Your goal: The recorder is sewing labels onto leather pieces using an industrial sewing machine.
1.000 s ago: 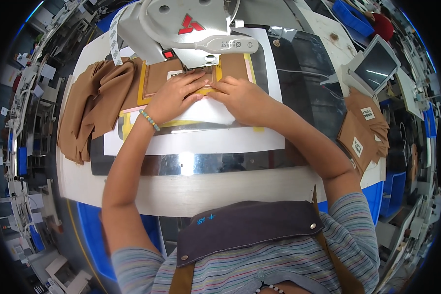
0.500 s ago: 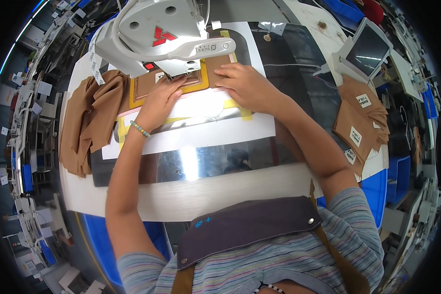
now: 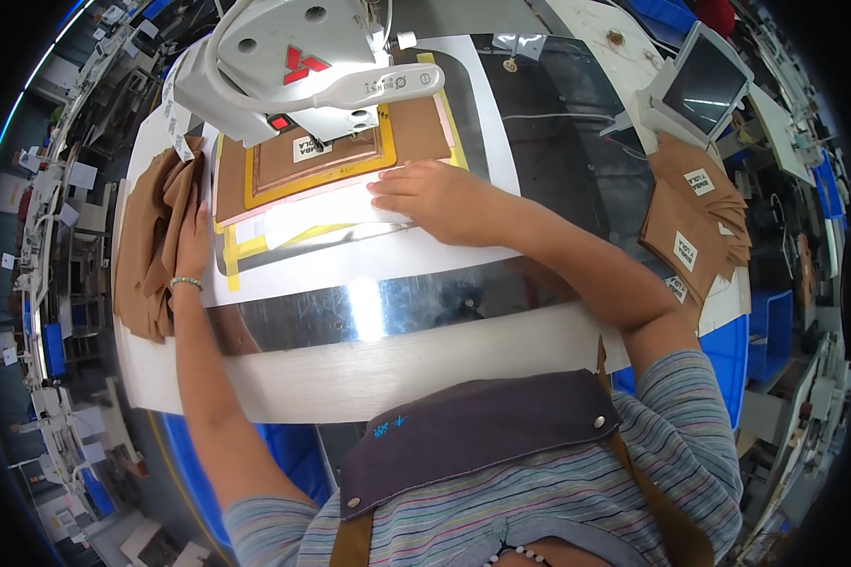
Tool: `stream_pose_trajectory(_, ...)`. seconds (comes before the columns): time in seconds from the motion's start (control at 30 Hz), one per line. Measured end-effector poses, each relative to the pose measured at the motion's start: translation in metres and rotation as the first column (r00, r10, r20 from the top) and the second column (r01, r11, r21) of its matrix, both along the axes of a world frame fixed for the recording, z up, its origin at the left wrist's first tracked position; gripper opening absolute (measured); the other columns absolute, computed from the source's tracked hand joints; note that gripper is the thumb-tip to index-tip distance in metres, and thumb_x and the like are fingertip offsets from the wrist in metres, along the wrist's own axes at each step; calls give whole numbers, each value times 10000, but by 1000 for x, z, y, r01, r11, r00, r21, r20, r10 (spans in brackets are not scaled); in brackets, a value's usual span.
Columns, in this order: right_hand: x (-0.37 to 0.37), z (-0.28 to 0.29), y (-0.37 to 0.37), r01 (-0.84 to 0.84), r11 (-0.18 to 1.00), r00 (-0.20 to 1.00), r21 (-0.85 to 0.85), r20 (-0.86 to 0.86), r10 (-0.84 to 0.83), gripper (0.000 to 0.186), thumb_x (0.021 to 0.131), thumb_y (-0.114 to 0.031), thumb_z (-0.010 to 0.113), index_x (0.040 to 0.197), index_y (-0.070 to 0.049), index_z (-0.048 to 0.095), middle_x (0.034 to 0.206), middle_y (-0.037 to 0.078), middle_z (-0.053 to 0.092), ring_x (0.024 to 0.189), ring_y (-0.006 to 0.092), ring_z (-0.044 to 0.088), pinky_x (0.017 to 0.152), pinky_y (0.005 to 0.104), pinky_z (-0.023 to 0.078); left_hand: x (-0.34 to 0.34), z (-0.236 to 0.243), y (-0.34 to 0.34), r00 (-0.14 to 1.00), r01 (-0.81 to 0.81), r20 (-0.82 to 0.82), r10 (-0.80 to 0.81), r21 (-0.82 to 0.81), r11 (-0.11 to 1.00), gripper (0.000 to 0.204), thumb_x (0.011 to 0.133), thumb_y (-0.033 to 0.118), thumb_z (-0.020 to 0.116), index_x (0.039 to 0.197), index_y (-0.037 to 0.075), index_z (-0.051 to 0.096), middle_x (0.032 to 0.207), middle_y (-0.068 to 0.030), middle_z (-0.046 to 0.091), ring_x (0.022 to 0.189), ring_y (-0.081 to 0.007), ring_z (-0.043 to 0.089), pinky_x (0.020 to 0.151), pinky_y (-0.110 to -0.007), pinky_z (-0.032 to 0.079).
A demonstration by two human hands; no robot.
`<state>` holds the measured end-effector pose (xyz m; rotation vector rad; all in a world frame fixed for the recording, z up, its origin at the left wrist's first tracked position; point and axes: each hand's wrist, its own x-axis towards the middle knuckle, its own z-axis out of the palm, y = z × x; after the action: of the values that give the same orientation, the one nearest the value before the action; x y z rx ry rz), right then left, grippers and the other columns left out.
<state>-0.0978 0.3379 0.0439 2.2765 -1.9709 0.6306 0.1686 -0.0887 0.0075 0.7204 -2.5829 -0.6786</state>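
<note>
My left hand (image 3: pixel 192 244) lies with its fingers stretched out along the inner edge of a pile of brown fabric pieces (image 3: pixel 147 250). Flat on the lower edge of a white sheet strip (image 3: pixel 331 210), beside the fabric panel, rests my right hand (image 3: pixel 435 200), fingers extended. Under the sewing machine head (image 3: pixel 288 61) a brown fabric panel (image 3: pixel 424 132) lies flat, with a yellow frame (image 3: pixel 253 180) on top of it. Inside that frame a white label (image 3: pixel 312 148) shows on the fabric, just below the needle area. Neither hand grasps anything visibly.
A white template sheet (image 3: pixel 496 142) with yellow tape lies on the shiny metal plate (image 3: pixel 416 307). To the right are a tilted screen (image 3: pixel 704 85) and a stack of labelled brown pieces (image 3: pixel 676 227). Blue bins (image 3: pixel 719 364) stand below the table.
My left hand has left the frame and moved left to the fabric pile. The right hand slid down and slightly left. The yellow frame, panel and template have shifted a little left, uncovering the label.
</note>
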Motion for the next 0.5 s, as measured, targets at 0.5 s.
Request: stream_pose_trajectory(0.5,-54,39,39,210,978,973,-4,97,-209,270,1003,-133,660,1246,-48,742,1312,108,728,1251,296,636,1088,423,486,39,16,-56,723,-153,-383,575,722,675,575,1062,398,690,1385,-77,678,1433,-146,696,1304,-226,656,1131,-340,470)
